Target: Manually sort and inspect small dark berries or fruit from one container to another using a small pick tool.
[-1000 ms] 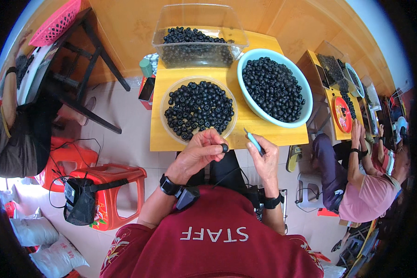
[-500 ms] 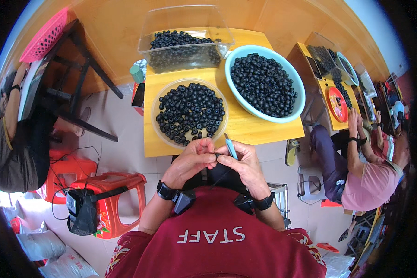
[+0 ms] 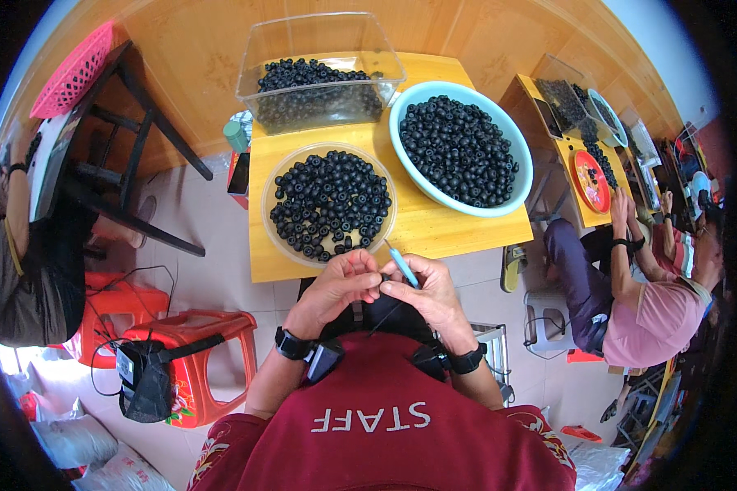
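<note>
In front of my chest, my left hand (image 3: 344,288) pinches a small black round piece (image 3: 384,277) between thumb and fingertips. My right hand (image 3: 430,295) meets it there, its thumb against the same piece. Between that hand's thumb and fingers sits a slim pen-like tool with a light blue handle (image 3: 404,268), its thin tip pointing up and left. Just beyond my hands is a shallow round clear tray (image 3: 268,214) with many black pieces, several showing a hole. A light blue basin (image 3: 526,176) heaped with similar pieces stands to its right.
A clear rectangular bin (image 3: 319,33) of black pieces stands at the back of the yellow table (image 3: 434,233). Red stools (image 3: 196,327) and a black bag (image 3: 143,380) are at left. A co-worker in pink (image 3: 655,323) sits at right, another person (image 3: 29,270) at far left.
The blue-handled tool has shifted slightly left and tilts more to the left. Both hands keep the black piece between them. The whole view has shifted a little.
</note>
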`<action>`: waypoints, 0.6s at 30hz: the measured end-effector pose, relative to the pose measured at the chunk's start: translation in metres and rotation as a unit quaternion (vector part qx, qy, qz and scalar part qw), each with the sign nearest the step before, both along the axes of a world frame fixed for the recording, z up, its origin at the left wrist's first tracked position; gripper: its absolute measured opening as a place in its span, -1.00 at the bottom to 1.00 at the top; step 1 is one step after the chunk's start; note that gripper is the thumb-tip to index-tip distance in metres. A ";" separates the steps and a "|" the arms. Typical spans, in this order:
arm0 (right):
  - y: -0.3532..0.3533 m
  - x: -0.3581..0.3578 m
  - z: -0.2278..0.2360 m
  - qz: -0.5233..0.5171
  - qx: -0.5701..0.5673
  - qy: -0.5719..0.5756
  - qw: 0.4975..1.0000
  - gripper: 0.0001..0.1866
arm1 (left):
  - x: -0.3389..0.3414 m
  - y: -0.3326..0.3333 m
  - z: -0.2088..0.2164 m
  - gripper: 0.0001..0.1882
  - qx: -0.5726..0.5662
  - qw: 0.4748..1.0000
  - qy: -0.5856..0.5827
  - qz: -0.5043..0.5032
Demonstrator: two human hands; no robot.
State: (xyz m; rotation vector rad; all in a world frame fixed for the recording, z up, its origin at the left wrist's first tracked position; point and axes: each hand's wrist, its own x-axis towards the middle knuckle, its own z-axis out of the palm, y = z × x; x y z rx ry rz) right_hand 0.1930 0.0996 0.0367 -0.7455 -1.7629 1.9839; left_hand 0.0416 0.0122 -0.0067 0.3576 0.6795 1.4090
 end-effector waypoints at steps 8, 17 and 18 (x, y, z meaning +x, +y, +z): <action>0.072 0.026 0.003 -0.194 0.150 -0.053 0.968 -0.80 | -0.007 0.002 -0.017 -0.80 -0.039 0.904 0.387 0.177; 0.211 0.055 0.001 -0.358 0.400 -0.115 0.836 -0.62 | -0.007 0.001 -0.018 -0.84 -0.061 0.895 0.401 0.187; 0.204 0.058 -0.001 -0.366 0.383 -0.123 0.839 -0.62 | -0.007 0.000 -0.019 -0.84 -0.064 0.894 0.399 0.192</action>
